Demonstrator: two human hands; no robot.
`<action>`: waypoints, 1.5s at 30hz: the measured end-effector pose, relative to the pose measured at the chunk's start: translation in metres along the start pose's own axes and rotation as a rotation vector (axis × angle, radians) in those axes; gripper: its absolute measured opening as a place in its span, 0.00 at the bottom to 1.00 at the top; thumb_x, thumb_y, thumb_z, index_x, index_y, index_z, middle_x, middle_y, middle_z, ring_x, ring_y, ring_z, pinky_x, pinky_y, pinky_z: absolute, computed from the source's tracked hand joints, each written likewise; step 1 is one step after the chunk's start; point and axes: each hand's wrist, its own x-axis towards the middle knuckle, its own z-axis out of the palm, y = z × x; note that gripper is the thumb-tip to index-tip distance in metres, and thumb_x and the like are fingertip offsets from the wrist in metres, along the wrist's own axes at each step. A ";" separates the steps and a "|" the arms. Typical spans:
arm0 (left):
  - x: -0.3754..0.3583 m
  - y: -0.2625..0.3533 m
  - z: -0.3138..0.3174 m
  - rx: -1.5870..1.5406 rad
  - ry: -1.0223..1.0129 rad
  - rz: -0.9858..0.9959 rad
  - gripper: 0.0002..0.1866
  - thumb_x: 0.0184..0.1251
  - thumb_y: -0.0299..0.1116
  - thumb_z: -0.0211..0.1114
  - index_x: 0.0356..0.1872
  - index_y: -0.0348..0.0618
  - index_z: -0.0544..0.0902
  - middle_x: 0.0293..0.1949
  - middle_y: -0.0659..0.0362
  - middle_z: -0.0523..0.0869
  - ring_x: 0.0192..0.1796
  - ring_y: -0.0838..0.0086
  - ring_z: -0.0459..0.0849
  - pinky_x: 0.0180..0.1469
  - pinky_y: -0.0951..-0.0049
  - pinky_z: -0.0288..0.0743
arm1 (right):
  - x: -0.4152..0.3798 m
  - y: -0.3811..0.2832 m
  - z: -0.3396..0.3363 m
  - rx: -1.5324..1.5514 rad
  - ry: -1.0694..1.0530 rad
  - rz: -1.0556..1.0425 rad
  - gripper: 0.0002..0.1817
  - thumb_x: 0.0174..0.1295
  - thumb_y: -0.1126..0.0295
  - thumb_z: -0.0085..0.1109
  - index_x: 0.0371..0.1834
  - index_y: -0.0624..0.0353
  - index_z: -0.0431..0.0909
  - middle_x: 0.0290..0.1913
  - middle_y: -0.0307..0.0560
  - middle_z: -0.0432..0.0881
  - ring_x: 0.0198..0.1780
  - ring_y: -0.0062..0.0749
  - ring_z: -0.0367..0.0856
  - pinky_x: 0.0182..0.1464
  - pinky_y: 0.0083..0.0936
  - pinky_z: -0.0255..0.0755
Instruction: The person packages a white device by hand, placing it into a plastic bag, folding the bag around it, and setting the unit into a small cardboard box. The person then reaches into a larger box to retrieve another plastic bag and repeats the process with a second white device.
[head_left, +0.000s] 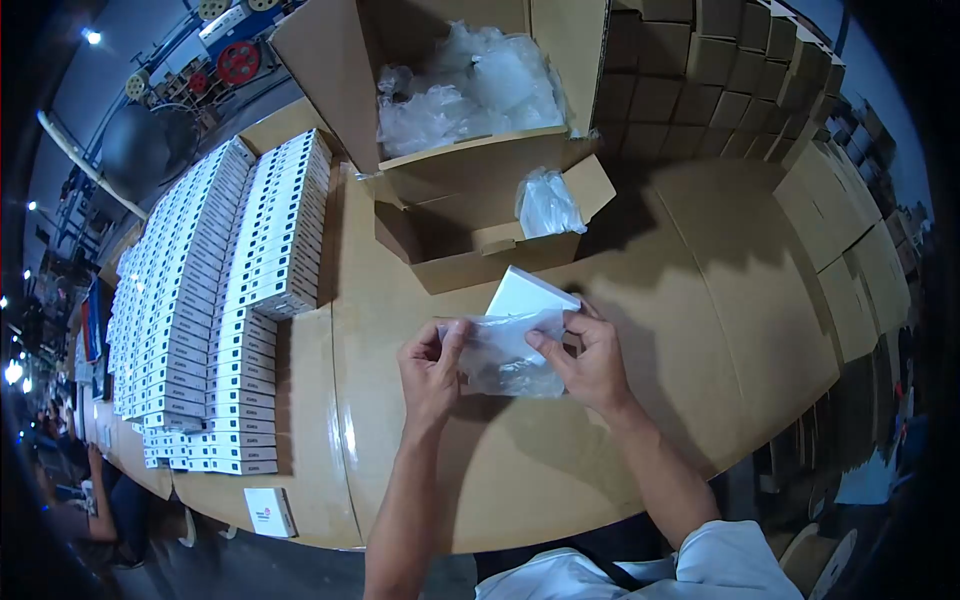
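Observation:
My left hand (432,372) pinches the left edge of a clear plastic bag (510,370) between thumb and fingers. A flat white box (527,293) sticks up from the top of the bag, tilted, its lower part behind or inside the film. My right hand (590,362) is closed at the right side of the box and bag, thumb on the front of the film and fingers behind. Just beyond my hands stands an open carton (470,268), with a bundle of clear plastic bags (548,203) at its right end.
Long stacked rows of small white boxes (225,290) stand on the left of the cardboard-covered table (400,500). One white box (270,512) lies alone at the front left edge. A large carton (325,60) holds crumpled plastic bags (470,90). Brown cartons (690,80) are piled at back right.

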 end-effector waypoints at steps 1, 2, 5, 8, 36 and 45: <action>0.001 -0.001 -0.001 -0.023 0.000 0.029 0.11 0.76 0.34 0.66 0.40 0.34 0.87 0.35 0.61 0.89 0.38 0.81 0.84 0.44 0.78 0.78 | 0.000 0.001 0.003 0.024 0.037 0.008 0.11 0.60 0.70 0.75 0.37 0.67 0.86 0.44 0.47 0.81 0.40 0.26 0.82 0.37 0.23 0.80; 0.002 -0.002 -0.002 -0.047 0.003 0.056 0.11 0.76 0.34 0.65 0.41 0.34 0.86 0.37 0.61 0.89 0.40 0.80 0.84 0.45 0.77 0.78 | 0.000 0.000 0.002 0.001 0.037 -0.001 0.11 0.61 0.70 0.75 0.37 0.67 0.85 0.44 0.47 0.80 0.41 0.26 0.82 0.38 0.23 0.80; 0.002 0.003 0.002 -0.155 -0.040 0.060 0.12 0.73 0.33 0.68 0.46 0.33 0.85 0.41 0.58 0.89 0.43 0.78 0.86 0.48 0.75 0.80 | 0.000 -0.001 0.001 -0.042 0.051 -0.026 0.11 0.62 0.70 0.74 0.36 0.67 0.85 0.44 0.46 0.80 0.41 0.26 0.82 0.42 0.23 0.80; -0.008 0.021 0.014 -0.057 -0.137 -0.003 0.16 0.66 0.30 0.74 0.51 0.33 0.84 0.44 0.56 0.89 0.45 0.76 0.86 0.50 0.73 0.81 | -0.001 0.002 0.000 0.019 0.081 0.005 0.11 0.63 0.69 0.74 0.37 0.66 0.84 0.45 0.44 0.79 0.42 0.25 0.82 0.46 0.24 0.79; -0.013 0.020 0.026 0.161 -0.211 -0.089 0.17 0.60 0.26 0.78 0.48 0.36 0.84 0.41 0.59 0.88 0.43 0.77 0.85 0.49 0.74 0.80 | 0.040 -0.035 -0.032 0.141 -0.010 -0.439 0.23 0.67 0.84 0.62 0.64 0.61 0.69 0.55 0.46 0.74 0.53 0.26 0.80 0.55 0.23 0.79; -0.011 0.021 0.024 0.182 -0.237 -0.054 0.17 0.59 0.25 0.79 0.48 0.36 0.83 0.41 0.60 0.88 0.43 0.78 0.85 0.48 0.75 0.80 | 0.047 -0.024 -0.036 0.085 -0.040 -0.574 0.21 0.66 0.84 0.61 0.61 0.60 0.72 0.55 0.50 0.75 0.52 0.29 0.78 0.52 0.25 0.77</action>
